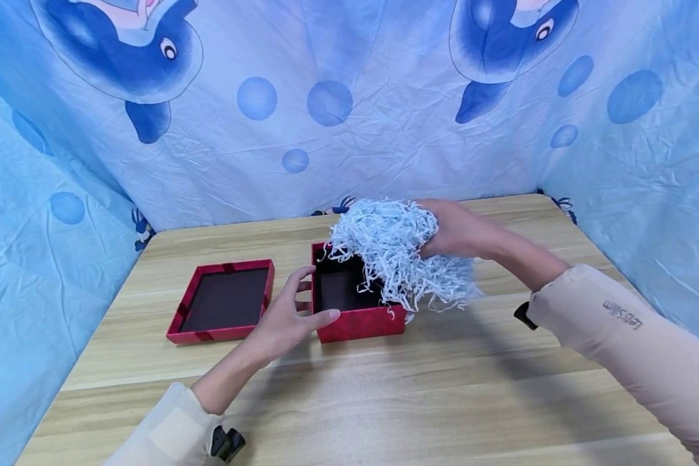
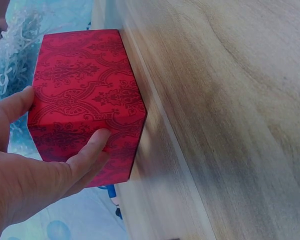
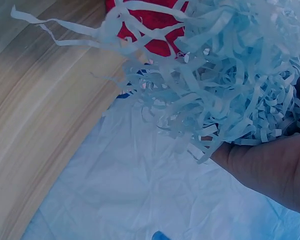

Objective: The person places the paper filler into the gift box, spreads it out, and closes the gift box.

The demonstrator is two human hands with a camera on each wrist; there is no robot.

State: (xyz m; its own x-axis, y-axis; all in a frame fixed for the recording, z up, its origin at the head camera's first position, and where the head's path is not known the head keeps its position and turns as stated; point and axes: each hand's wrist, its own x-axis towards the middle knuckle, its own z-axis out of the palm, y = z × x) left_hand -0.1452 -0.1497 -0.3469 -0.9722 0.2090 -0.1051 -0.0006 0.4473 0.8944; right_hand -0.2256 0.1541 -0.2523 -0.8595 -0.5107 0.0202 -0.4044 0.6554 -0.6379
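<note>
My right hand point(image 1: 460, 228) grips a big bundle of pale blue shredded paper point(image 1: 387, 236) above the right side of an open red box point(image 1: 361, 325). Loose strands hang over the box's rim and past its right side. The box has a dark inside and, in the left wrist view, a dark floral pattern on its red walls. At its near left corner, my left hand point(image 1: 282, 323) holds the box, thumb on the near edge and fingers against the left wall. In the right wrist view, the paper point(image 3: 230, 85) hides most of the right fingers.
Left of the box, a red lid point(image 1: 210, 335) lies inside up on the wooden table point(image 1: 349, 401). Behind the table hangs a blue cloth point(image 1: 384, 155) printed with dolphins and bubbles; it also covers both sides.
</note>
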